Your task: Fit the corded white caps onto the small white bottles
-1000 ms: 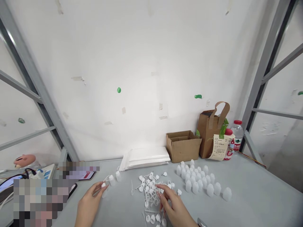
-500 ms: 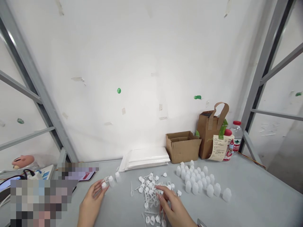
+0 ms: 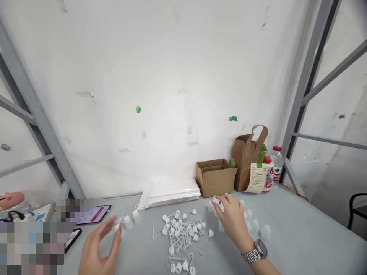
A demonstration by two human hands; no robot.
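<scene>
My left hand (image 3: 99,246) is at the lower left, thumb and fingers curved but apart. Between and just beyond its fingertips stands a small white capped bottle (image 3: 117,228). Two more capped bottles with thin loops, the near one (image 3: 127,222) and the far one (image 3: 136,216), stand in a row beyond it. My right hand (image 3: 231,214) reaches over the group of frosted small bottles (image 3: 255,227). Its thumb and index finger close around the top of a frosted bottle (image 3: 215,199) at the group's left back. White caps with looped cords (image 3: 183,229) lie heaped between my hands.
White flat packets (image 3: 170,193) lie against the wall. A cardboard box (image 3: 216,179), a brown paper bag (image 3: 241,164) and red-capped bottles (image 3: 276,164) stand at the back right. Phones (image 3: 94,214) and cables are at the left, beside a blurred patch.
My right hand has moved from the heap of corded caps right and away to the frosted bottles. My left hand has loosened from the small capped bottle, its fingers now wider apart. The view has shifted right.
</scene>
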